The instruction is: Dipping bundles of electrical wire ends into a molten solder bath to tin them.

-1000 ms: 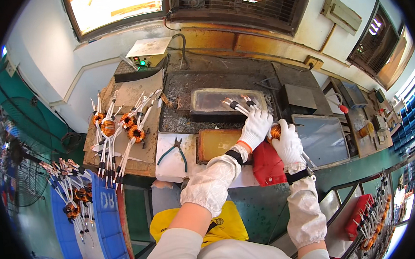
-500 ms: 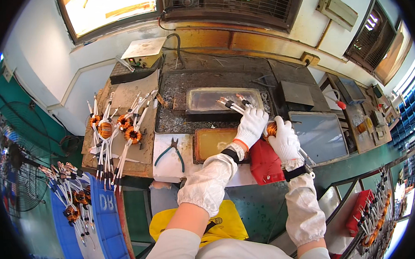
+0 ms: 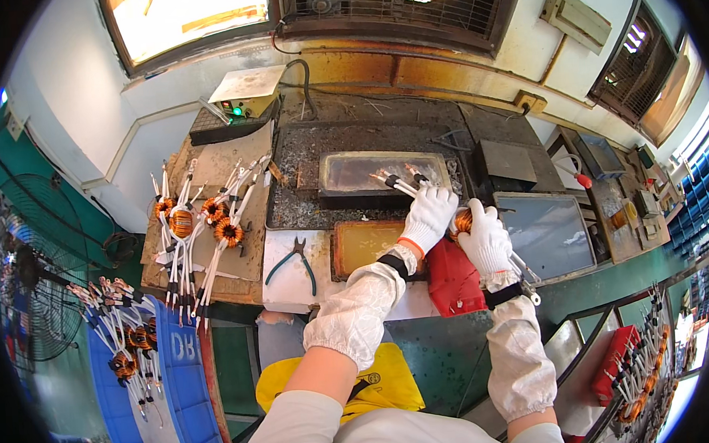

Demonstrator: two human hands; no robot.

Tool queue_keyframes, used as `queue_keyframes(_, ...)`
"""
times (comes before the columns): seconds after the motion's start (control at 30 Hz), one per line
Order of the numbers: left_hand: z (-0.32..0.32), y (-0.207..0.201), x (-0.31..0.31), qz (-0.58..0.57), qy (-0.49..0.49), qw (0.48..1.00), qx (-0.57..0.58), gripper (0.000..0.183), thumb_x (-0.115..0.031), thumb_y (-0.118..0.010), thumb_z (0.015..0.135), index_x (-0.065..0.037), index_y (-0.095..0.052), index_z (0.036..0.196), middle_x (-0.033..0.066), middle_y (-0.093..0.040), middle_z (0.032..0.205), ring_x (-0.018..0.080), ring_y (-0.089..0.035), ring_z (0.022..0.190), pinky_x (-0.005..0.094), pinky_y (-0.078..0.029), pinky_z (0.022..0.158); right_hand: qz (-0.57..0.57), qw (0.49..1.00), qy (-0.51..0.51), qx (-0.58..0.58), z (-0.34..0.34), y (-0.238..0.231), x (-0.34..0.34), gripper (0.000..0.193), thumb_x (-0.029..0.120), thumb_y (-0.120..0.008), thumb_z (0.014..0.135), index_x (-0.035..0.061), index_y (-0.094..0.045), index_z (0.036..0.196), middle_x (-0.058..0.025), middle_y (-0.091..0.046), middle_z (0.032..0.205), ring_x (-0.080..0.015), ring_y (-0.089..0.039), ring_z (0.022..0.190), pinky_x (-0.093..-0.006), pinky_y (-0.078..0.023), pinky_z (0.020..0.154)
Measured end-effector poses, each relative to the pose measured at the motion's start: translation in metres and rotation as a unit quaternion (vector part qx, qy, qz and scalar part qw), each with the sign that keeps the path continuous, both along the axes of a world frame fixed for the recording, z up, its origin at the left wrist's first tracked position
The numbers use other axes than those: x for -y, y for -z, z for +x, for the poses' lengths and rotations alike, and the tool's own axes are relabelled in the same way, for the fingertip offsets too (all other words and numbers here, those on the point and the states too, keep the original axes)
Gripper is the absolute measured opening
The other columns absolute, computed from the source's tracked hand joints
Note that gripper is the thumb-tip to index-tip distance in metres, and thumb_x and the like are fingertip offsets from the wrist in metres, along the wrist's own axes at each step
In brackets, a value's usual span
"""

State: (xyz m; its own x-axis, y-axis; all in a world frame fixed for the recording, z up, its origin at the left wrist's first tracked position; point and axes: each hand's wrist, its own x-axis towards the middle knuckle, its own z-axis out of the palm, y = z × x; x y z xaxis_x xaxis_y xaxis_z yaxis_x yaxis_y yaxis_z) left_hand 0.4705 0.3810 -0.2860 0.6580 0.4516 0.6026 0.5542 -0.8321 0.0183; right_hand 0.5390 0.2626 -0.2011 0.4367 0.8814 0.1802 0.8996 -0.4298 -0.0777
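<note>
Both my hands wear white gloves. The fingers of my left hand (image 3: 432,217) are wrapped round white-sleeved wire leads (image 3: 405,187), whose bare copper ends point away from me over a rectangular solder pot (image 3: 340,171). Whether the tips touch the pot's surface I cannot tell. My right hand (image 3: 486,239) grips the toroidal coil (image 3: 461,221) that these leads belong to; more leads stick out below that hand. A red bin (image 3: 455,280) stands right under the coil. Between the pot and me sits a shallow tray of amber liquid (image 3: 364,249).
Cutting pliers (image 3: 296,266) lie on white board left of the tray. Several coils (image 3: 180,222) rest on cardboard further left, with more in a blue crate (image 3: 182,367). A control box (image 3: 244,99) stands behind; a grey tray (image 3: 543,232) is at right, coils (image 3: 640,391) lower right.
My hands and the coil stay almost where they were. A green light now glows on the control box. Part of a person's legs has come into view at the lower left.
</note>
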Motion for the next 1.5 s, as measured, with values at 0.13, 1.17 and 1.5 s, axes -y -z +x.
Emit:
queue_keyframes(0.13, -0.0017, 0.0009, -0.0012, -0.005, 0.003, 1.0, -0.003, 0.011, -0.019, -0.053, 0.083, -0.012, -0.056, 0.091, 0.0052, -0.06, 0.09, 0.021, -0.06, 0.09, 0.0342, -0.046, 0.081, -0.006, 1.0, 0.001, 0.0, -0.0008, -0.0005, -0.0021, 0.044, 0.018, -0.071, 0.072, 0.0111, -0.049, 0.11, -0.0165, -0.054, 0.099, -0.0358, -0.064, 0.086, -0.0457, -0.054, 0.068)
queue_keyframes(1.17, -0.0032, -0.0021, -0.0042, -0.008, 0.008, 1.0, -0.026, 0.011, -0.019, -0.052, 0.085, -0.013, -0.056, 0.093, 0.0036, -0.061, 0.09, 0.0196, -0.061, 0.088, 0.0334, -0.046, 0.077, -0.004, 1.0, 0.0, 0.004, 0.0, 0.0, -0.0049, 0.045, 0.019, -0.07, 0.072, 0.0102, -0.049, 0.11, -0.0177, -0.055, 0.098, -0.0364, -0.064, 0.084, -0.0469, -0.053, 0.067)
queue_keyframes(1.5, -0.0037, -0.0032, -0.0041, -0.012, 0.009, 0.999, -0.029, 0.01, -0.02, -0.052, 0.085, -0.014, -0.056, 0.092, 0.0033, -0.061, 0.089, 0.0199, -0.061, 0.086, 0.033, -0.046, 0.076, -0.002, 1.0, -0.001, 0.002, -0.0002, -0.002, -0.0054, 0.045, 0.019, -0.07, 0.071, 0.0107, -0.05, 0.11, -0.0179, -0.056, 0.097, -0.0365, -0.064, 0.084, -0.0472, -0.054, 0.067)
